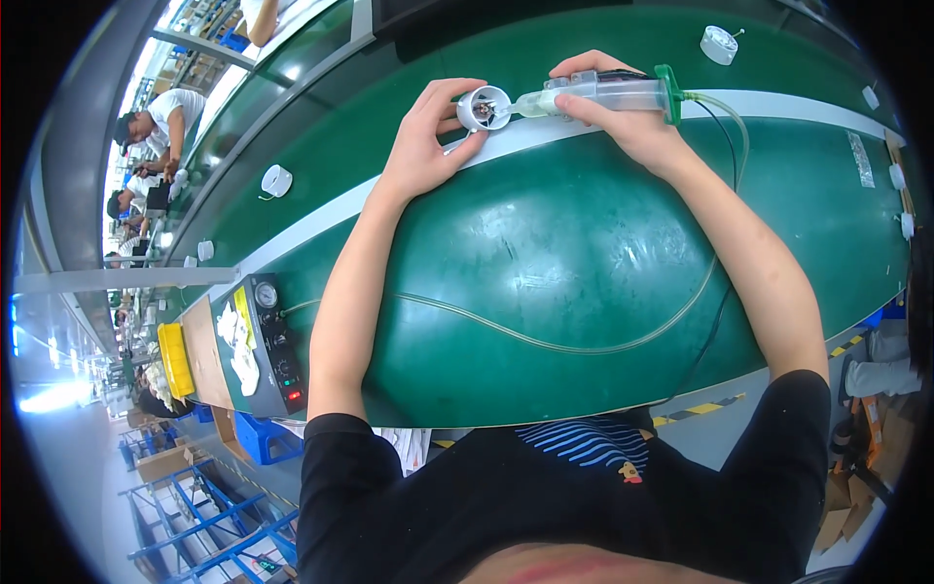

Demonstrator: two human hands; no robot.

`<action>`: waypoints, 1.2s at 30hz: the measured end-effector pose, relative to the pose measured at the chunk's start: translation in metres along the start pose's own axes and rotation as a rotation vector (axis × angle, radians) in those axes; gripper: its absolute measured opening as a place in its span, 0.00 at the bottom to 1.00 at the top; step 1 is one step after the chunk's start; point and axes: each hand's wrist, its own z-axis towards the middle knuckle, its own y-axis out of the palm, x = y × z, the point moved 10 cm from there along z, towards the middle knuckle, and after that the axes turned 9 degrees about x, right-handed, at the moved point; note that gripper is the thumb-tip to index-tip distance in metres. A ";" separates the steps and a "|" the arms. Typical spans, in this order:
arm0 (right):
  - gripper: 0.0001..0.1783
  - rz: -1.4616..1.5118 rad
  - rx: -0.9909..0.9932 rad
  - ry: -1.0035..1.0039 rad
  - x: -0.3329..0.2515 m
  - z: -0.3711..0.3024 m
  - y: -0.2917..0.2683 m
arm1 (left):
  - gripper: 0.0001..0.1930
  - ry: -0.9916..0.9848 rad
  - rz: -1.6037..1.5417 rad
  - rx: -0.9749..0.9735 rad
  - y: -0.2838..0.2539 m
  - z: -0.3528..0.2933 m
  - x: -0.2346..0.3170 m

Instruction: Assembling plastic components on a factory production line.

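Observation:
My left hand (429,141) is closed round the side of a small round white housing (474,118), fingers behind it and thumb in front. Its open face shows metal parts inside. In my right hand (623,119) lies a clear dispensing syringe (628,94) with a green cap, held nearly level. The nozzle of the syringe points left and reaches the housing's rim; whether its tip touches the inside I cannot tell. From the green cap runs a clear air hose (736,127), with a dark cable beside it.
Similar white housings stand at the left (276,181) and far right (720,45) on the green bench. A black dispenser box (275,341) with a gauge sits at the left, its hose looping over the green mat (545,263). Past it is a yellow bin (175,360). Other people work at far left.

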 end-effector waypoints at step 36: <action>0.25 0.002 0.059 -0.123 -0.012 -0.002 -0.016 | 0.28 -0.034 0.175 0.083 0.006 0.008 -0.026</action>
